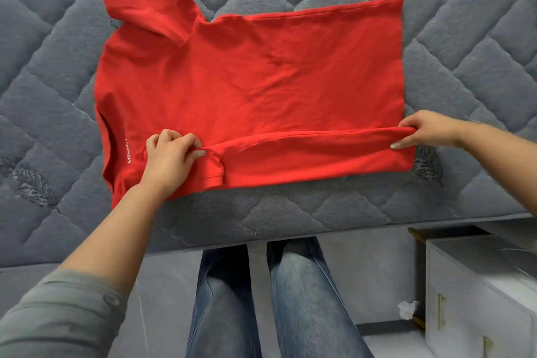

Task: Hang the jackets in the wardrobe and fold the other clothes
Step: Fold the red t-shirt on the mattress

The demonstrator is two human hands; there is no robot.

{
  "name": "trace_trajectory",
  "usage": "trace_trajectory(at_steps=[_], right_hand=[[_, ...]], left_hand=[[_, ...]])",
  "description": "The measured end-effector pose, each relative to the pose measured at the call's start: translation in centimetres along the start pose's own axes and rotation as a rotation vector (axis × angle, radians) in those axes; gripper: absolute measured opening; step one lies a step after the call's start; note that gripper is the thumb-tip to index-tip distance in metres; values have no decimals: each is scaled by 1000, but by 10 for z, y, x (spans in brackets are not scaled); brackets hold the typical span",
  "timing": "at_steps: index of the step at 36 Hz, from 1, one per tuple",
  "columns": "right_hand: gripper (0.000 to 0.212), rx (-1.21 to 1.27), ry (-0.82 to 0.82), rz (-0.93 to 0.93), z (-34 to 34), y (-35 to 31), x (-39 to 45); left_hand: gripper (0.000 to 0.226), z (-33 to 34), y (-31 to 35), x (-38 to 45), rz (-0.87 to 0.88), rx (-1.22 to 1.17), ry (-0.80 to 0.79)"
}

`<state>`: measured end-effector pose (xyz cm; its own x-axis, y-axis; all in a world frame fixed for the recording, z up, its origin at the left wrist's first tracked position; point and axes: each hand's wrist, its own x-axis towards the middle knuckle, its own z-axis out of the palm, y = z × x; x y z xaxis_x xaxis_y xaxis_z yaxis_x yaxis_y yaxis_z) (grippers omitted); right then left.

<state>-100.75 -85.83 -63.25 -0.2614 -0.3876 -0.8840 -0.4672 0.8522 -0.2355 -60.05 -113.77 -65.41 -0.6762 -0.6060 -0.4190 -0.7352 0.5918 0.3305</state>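
Both hands at work on one red shirt (250, 78), spread flat across the grey quilted mattress (465, 38), collar to the left, hem to the right. Laid sideways like this so that the long near edge sits within easy reach of a person standing at the bedside. Left hand (168, 158) pinching the near fold close to the shoulder, fingers curled round the cloth just right of the white lettering. Right hand (424, 131) gripping the same fold at the hem corner, thumb under, fingers over. Gripped at both ends, probably to keep the folded strip taut and straight while turning it onto the body of the shirt. Near sleeve (213, 168) already tucked inside the fold; far sleeve (151, 13) lying out flat at far left, not yet folded. Likely step: first lengthwise fold of the near side. White cabinet (476, 293) at near right, beside the bed; no jackets or wardrobe in view.
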Motion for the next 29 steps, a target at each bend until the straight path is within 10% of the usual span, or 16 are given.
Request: trace_trajectory(at_steps=[7,10,15,19,29], right_hand=[[27,255,260,76,23,12,-3],[60,561,390,179,47,7,-16],[68,-55,940,-58,102,-23,-41],[56,-274,751,-473,149,-71,-27],[70,-416,565,-231,135,-8,7]], left_hand=[[13,1,15,-10,-90,37,61],[34,3,41,-17,-104,84,93],[52,23,105,-28,238,-70,94],[53,65,139,-28,290,36,-44],[75,87,87,-6,245,337,-85]])
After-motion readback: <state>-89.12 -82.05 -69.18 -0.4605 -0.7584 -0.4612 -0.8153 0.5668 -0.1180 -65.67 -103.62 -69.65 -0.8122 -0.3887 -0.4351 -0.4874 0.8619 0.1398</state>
